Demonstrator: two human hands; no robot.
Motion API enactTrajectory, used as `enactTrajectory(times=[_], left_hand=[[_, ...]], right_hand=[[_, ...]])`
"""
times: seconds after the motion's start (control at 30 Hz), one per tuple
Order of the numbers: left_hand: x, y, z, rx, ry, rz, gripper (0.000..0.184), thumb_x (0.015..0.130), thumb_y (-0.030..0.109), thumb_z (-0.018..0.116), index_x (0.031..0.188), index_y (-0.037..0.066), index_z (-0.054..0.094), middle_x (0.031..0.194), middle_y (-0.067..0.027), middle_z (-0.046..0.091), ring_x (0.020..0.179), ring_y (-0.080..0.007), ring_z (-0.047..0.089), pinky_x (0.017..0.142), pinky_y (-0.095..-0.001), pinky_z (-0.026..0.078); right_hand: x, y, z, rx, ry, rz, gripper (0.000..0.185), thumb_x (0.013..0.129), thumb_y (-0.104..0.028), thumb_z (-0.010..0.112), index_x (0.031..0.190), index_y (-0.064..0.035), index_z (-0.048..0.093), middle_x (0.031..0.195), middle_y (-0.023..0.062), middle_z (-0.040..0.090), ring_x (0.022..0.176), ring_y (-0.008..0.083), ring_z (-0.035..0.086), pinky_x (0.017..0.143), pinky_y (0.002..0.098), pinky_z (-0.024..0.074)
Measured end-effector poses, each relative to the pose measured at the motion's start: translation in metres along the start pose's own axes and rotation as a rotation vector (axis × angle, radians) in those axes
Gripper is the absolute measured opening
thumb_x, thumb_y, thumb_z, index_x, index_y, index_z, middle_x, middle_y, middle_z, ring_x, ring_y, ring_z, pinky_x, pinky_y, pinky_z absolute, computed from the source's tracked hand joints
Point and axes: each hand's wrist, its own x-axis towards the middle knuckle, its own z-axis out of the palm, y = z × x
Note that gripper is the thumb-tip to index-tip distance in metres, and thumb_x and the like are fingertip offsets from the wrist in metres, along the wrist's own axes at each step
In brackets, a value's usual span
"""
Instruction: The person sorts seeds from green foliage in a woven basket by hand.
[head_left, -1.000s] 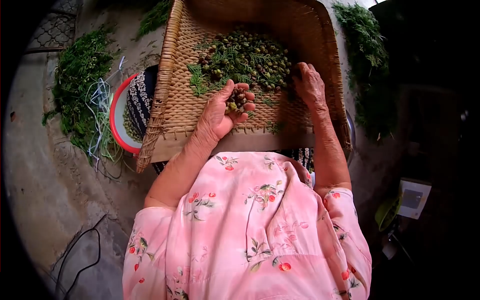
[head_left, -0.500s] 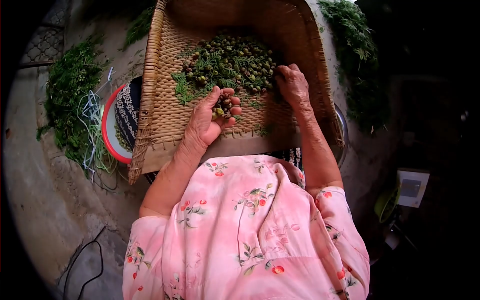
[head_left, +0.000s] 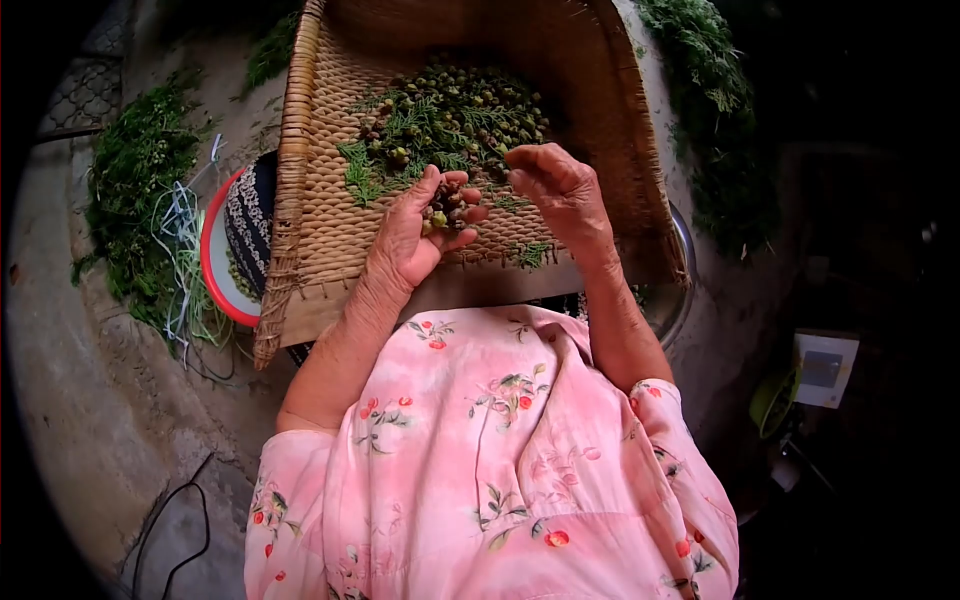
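Note:
A woven basket (head_left: 330, 170) lies across my lap, with a heap of small green-brown cones and leafy sprigs (head_left: 450, 115) in its middle. My left hand (head_left: 415, 225), palm up, cups several cones (head_left: 447, 207) over the near part of the basket. To its right is my right hand (head_left: 562, 195), thumb and fingertips drawn together near the heap's near right edge. Whatever its fingertips hold is too small to make out. The two hands are apart.
A red-rimmed basin (head_left: 212, 262) stands left of the basket, beside tangled pale strings (head_left: 180, 235) and green branches (head_left: 140, 190). More branches (head_left: 705, 80) lie on the right. A metal rim (head_left: 688, 270) shows right of the basket, and a dark cord (head_left: 205, 515) lies lower left.
My right hand has moved left from the heap's right side toward my left hand. My left hand still cups the cones. The whole view has shifted slightly.

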Motion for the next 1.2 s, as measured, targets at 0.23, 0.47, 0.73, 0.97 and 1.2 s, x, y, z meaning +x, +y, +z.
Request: enactTrajectory(times=[0.23, 0.47, 0.73, 0.97, 1.2], left_hand=[[0.003, -0.001, -0.009, -0.011, -0.039, -0.007, 0.037, 0.091, 0.042, 0.053, 0.105, 0.008, 0.060, 0.086, -0.0051, 0.064, 0.072, -0.0148, 0.062, 0.049, -0.0225, 0.044], [0.004, -0.002, -0.012, -0.053, -0.048, -0.011, 0.034, 0.091, 0.039, 0.056, 0.104, 0.008, 0.060, 0.087, -0.0051, 0.063, 0.071, -0.0150, 0.062, 0.049, -0.0224, 0.046], [0.001, -0.001, -0.006, 0.013, -0.030, 0.008, 0.034, 0.091, 0.039, 0.056, 0.104, 0.007, 0.061, 0.087, -0.0058, 0.064, 0.074, -0.0163, 0.064, 0.055, -0.0271, 0.054], [0.000, -0.001, -0.008, 0.001, -0.056, 0.014, 0.035, 0.091, 0.038, 0.055, 0.105, 0.006, 0.060, 0.091, -0.0083, 0.066, 0.078, -0.0195, 0.066, 0.057, -0.0303, 0.057], [0.003, -0.003, -0.012, -0.026, -0.067, 0.029, 0.035, 0.091, 0.037, 0.056, 0.104, 0.005, 0.060, 0.090, -0.0088, 0.065, 0.078, -0.0197, 0.066, 0.056, -0.0296, 0.056]], right_hand=[[0.001, 0.033, -0.012, -0.688, -0.010, -0.019, 0.021, 0.075, -0.003, 0.064, 0.095, -0.0090, 0.062, 0.089, 0.0109, 0.057, 0.092, 0.0314, 0.056, 0.076, 0.0420, 0.0469], [-0.010, 0.027, -0.012, -0.284, 0.034, 0.031, 0.020, 0.076, -0.001, 0.064, 0.096, -0.0048, 0.061, 0.088, 0.0121, 0.060, 0.077, 0.0264, 0.061, 0.068, 0.0329, 0.0491], [-0.016, -0.004, 0.002, 0.174, -0.046, 0.205, 0.020, 0.081, -0.003, 0.064, 0.101, -0.0030, 0.059, 0.082, 0.0056, 0.060, 0.071, 0.0130, 0.056, 0.063, 0.0257, 0.0466], [-0.011, -0.006, 0.015, -0.096, 0.008, -0.075, 0.015, 0.081, 0.000, 0.062, 0.095, -0.0058, 0.064, 0.084, 0.0068, 0.062, 0.077, 0.0190, 0.061, 0.067, 0.0294, 0.0484], [-0.014, 0.021, 0.023, -0.606, -0.054, -0.052, 0.015, 0.078, -0.004, 0.063, 0.092, -0.0076, 0.061, 0.085, 0.0094, 0.059, 0.083, 0.0289, 0.060, 0.071, 0.0335, 0.0477]])
